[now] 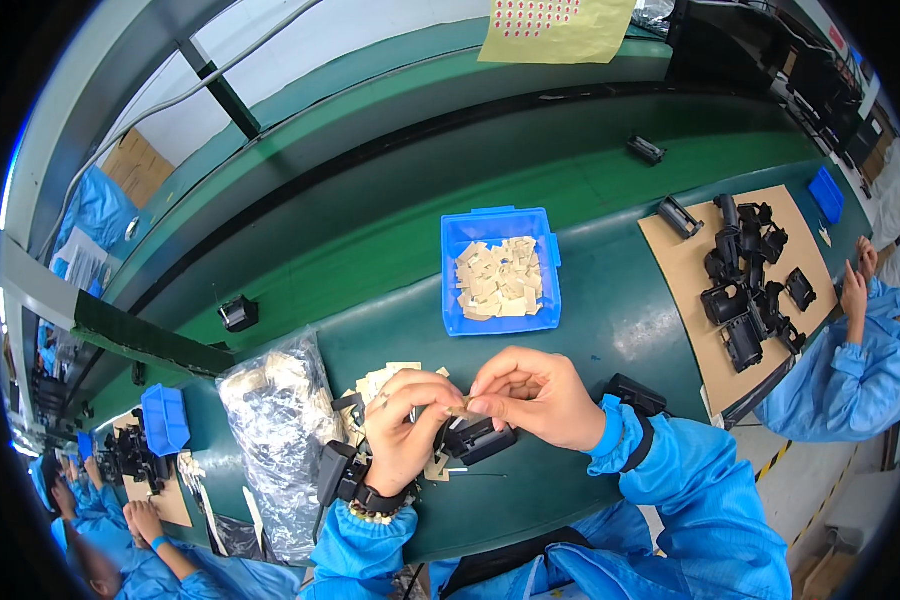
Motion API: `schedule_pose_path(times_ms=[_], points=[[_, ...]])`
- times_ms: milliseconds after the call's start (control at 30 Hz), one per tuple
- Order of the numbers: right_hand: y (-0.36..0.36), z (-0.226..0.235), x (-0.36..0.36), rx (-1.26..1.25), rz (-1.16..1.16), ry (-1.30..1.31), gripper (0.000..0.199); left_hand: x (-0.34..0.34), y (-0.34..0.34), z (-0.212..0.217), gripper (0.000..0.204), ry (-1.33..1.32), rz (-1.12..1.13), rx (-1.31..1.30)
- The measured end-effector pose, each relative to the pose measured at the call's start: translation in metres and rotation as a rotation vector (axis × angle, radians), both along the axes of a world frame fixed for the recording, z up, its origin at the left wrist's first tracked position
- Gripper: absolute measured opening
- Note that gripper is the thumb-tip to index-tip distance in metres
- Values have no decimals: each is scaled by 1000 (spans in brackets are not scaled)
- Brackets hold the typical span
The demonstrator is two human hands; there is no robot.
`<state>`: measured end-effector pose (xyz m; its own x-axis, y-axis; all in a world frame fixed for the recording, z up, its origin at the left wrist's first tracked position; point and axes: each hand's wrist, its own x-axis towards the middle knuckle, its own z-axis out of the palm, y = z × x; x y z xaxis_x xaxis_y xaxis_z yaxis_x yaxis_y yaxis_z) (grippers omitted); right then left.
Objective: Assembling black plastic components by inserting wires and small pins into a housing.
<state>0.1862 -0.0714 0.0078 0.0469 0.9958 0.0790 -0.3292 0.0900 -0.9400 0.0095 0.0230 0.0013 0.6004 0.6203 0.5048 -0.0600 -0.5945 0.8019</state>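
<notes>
— Left hand [402, 425]?
— Clenched around a small black plastic housing [478, 438], held just above the green counter [610, 300], close to the body.
— Right hand [535, 395]?
— Pinching a small tan sticker piece [462, 411] between thumb and fingertips, right on top of the housing, touching the left hand's fingers.
— Under the hands?
— A loose heap of tan backing sheets [385, 380] on the counter, partly hidden by the left hand; a few more scraps just below the housing.
— Further out?
— Blue plastic bin [500, 225] straight ahead, well apart from the hands, filled with more tan cut pieces [498, 280].
— Left side?
— Crumpled clear plastic bag [275, 440] with dark parts inside, just beside the left wrist. Small black part [238, 313] alone on the conveyor belt beyond.
— Right side?
— Brown cardboard sheet [685, 270] carrying a cluster of black plastic housings [755, 275]; another person's hands [855, 280] in blue sleeves at its far edge.
— Lower left?
— Another worker's hands [145, 520] near a second blue bin [165, 418].
</notes>
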Motion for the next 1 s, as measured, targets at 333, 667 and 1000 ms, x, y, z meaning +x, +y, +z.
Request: schedule_pose_path(times_ms=[333, 667, 1000], points=[[17, 2, 25, 152, -522, -399, 8, 10, -7, -3, 4, -174, 60, -503], [10, 19, 37, 439, -438, -1268, 50, 3, 6, -5, 10, -152, 58, -652], [5, -6, 32, 215, 566, -1002, 67, -5, 17, 3, 5, -190, 74, -732]])
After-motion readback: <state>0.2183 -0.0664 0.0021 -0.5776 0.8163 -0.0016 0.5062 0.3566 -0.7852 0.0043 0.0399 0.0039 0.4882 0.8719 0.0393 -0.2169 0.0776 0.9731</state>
